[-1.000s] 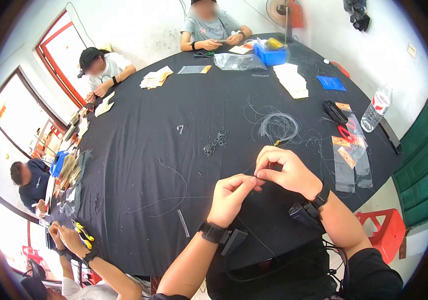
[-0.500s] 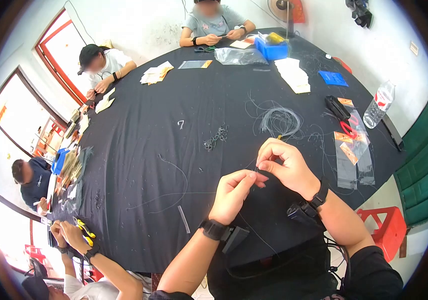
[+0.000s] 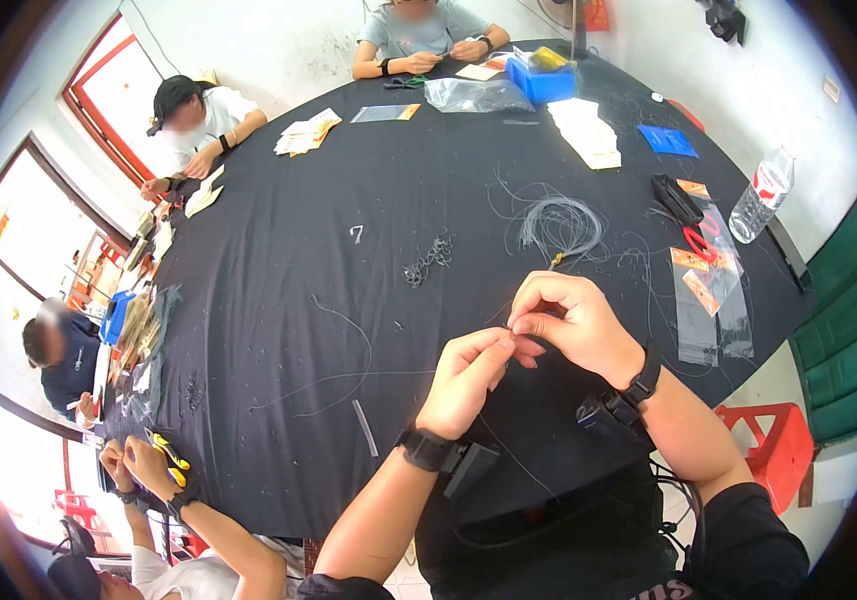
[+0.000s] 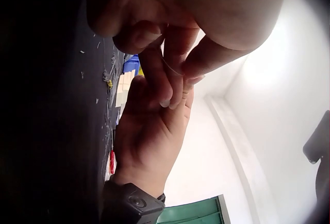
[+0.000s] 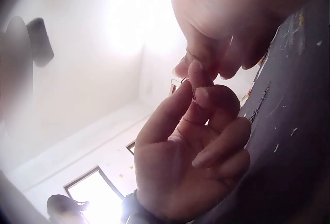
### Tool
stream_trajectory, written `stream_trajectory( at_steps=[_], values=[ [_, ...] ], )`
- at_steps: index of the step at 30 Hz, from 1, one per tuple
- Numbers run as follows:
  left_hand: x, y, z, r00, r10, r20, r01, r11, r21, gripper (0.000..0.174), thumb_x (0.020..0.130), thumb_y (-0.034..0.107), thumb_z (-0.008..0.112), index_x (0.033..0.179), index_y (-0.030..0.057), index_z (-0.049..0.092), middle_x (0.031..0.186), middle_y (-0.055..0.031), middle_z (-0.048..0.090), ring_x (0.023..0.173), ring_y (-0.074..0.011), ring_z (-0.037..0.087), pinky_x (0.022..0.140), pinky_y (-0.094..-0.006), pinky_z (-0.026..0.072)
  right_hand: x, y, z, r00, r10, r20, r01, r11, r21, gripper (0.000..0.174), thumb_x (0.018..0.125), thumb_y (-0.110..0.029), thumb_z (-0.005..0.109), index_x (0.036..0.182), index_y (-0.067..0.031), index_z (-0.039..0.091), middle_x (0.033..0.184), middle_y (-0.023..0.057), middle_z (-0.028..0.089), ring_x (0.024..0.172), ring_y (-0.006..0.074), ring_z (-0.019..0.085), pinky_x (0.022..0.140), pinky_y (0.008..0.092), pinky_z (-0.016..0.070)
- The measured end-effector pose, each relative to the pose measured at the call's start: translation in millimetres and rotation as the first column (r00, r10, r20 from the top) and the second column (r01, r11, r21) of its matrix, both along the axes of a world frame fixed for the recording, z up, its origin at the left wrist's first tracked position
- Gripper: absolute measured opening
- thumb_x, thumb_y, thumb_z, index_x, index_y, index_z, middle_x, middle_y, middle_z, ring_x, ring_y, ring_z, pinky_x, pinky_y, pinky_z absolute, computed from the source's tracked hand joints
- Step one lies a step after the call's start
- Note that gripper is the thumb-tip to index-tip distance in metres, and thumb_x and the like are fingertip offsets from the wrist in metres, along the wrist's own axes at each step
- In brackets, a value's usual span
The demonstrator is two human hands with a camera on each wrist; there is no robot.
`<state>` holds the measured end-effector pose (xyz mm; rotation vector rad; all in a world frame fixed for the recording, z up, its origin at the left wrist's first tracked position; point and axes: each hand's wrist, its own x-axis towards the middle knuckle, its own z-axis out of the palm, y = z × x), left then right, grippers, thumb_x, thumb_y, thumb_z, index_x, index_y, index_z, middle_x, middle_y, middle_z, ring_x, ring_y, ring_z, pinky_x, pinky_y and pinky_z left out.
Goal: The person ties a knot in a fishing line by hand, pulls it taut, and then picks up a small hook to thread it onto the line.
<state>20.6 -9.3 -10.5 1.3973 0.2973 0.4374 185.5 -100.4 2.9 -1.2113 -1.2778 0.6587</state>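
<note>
Thin line (image 4: 172, 69), held on the wearer's side of the coil (image 3: 561, 225).
Left hand (image 3: 463, 385) and right hand (image 3: 580, 325) meet, each grip clamped on it between thumb and fingers.

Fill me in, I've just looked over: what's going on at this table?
The person wearing the camera has the left hand and right hand together above the black-covered table, fingertips pinching a thin line. Any finer detail between the fingertips is too small to make out. A loose coil of clear line and a small dark tangled pile lie on the cloth beyond. Other people sit around the table.
</note>
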Motion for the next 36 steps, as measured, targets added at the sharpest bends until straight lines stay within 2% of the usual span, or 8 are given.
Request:
stream_trajectory(
  at_steps=[9, 12, 16, 20, 23, 27, 30, 36],
  values=[
    [0.6, 0.8, -3.2, 0.999, 0.05, -0.006, -0.05, 0.999, -0.017, 0.034, 0.101, 0.024, 0.049, 0.099, -0.001, 0.072, 0.08, -0.0026, 0.067, 0.054, -0.001, 0.034, 0.051, -0.0197, 0.0259, 1.6, 0.4, 2.8, 0.993, -0.047, 0.111, 0.045, 0.999, 0.016, 0.005, 0.085, -0.002, 0.071, 0.085, -0.0015, 0.066, 0.083, 0.0032, 0.063, 0.076, 0.0102, 0.062, 0.068, 0.0245, 0.0493],
    [-1.1, 2.4, -2.5, 1.0, -0.004, 0.015, 0.005, 0.999, -0.048, 0.029, 0.103, 0.02, 0.05, 0.102, -0.0008, 0.07, 0.091, -0.0036, 0.07, 0.08, -0.0074, 0.059, 0.075, -0.0239, 0.0458, 1.4, 0.5, 3.3, 0.989, -0.053, 0.138, 0.05, 0.998, 0.029, 0.005, 0.084, -0.001, 0.072, 0.085, -0.0014, 0.067, 0.083, 0.0034, 0.063, 0.076, 0.0104, 0.062, 0.069, 0.0245, 0.0497],
    [-1.7, 3.0, -2.3, 1.0, -0.002, 0.021, 0.003, 0.998, -0.067, 0.026, 0.102, 0.015, 0.051, 0.098, -0.002, 0.07, 0.093, -0.0054, 0.071, 0.087, -0.0109, 0.062, 0.085, -0.0269, 0.0471, 1.0, 0.3, 1.4, 0.998, -0.028, 0.062, 0.028, 1.0, 0.01, 0.005, 0.086, -0.003, 0.071, 0.087, -0.0012, 0.067, 0.084, 0.0022, 0.064, 0.078, 0.0091, 0.062, 0.07, 0.0239, 0.0499],
    [-2.6, 4.2, -1.5, 1.0, 0.012, 0.025, -0.011, 0.999, -0.046, 0.026, 0.101, 0.013, 0.051, 0.095, -0.0022, 0.07, 0.091, -0.0053, 0.07, 0.084, -0.0105, 0.061, 0.082, -0.0265, 0.0466, 1.4, -1.0, 3.0, 0.993, -0.018, -0.117, 0.009, 0.997, -0.075, 0.007, 0.09, -0.006, 0.07, 0.095, -0.0014, 0.068, 0.089, 0.0012, 0.067, 0.083, 0.0075, 0.063, 0.072, 0.0224, 0.0505],
    [-2.7, 3.7, -0.6, 0.999, 0.026, 0.03, -0.024, 0.999, -0.046, 0.026, 0.1, 0.011, 0.05, 0.092, -0.002, 0.071, 0.088, -0.0052, 0.07, 0.083, -0.0105, 0.061, 0.08, -0.0268, 0.0463, 1.6, 0.1, 5.3, 0.993, -0.069, -0.093, 0.06, 0.994, -0.088, 0.012, 0.091, -0.009, 0.07, 0.1, -0.0019, 0.068, 0.093, 0.0014, 0.068, 0.085, 0.0071, 0.063, 0.075, 0.0224, 0.0509],
    [-2.7, 2.9, 0.4, 0.999, 0.031, 0.036, -0.029, 0.998, -0.049, 0.027, 0.099, 0.011, 0.049, 0.091, -0.0017, 0.071, 0.087, -0.0049, 0.07, 0.083, -0.0105, 0.061, 0.079, -0.0267, 0.0459, 0.7, -0.6, 5.5, 0.996, -0.029, -0.085, 0.019, 0.994, -0.111, 0.012, 0.09, -0.01, 0.071, 0.1, -0.0029, 0.068, 0.091, 0.0012, 0.068, 0.085, 0.007, 0.063, 0.076, 0.023, 0.0508],
    [0.0, 0.9, -1.6, 0.996, 0.074, 0.054, -0.076, 0.997, 0.029, 0.033, 0.1, 0.021, 0.049, 0.091, 0.0001, 0.072, 0.075, 0.001, 0.064, 0.053, 0.0001, 0.033, 0.05, -0.0199, 0.0254, 1.9, -0.1, 0.5, 0.998, -0.003, -0.062, -0.003, 0.995, -0.098, 0.01, 0.091, -0.011, 0.071, 0.097, -0.0032, 0.067, 0.09, 0.0007, 0.067, 0.083, 0.0067, 0.062, 0.075, 0.0233, 0.0505],
    [-0.1, 0.6, -1.1, 0.995, 0.075, 0.066, -0.077, 0.996, 0.035, 0.033, 0.1, 0.02, 0.048, 0.089, 0.0002, 0.072, 0.074, 0.0011, 0.064, 0.053, -0.0004, 0.033, 0.05, -0.0201, 0.0255, 0.4, -0.9, 1.8, 0.998, -0.02, -0.053, 0.017, 0.998, -0.06, 0.006, 0.092, -0.008, 0.069, 0.093, -0.0037, 0.065, 0.085, -0.0013, 0.064, 0.079, 0.0058, 0.06, 0.071, 0.0225, 0.0486]
  ],
)
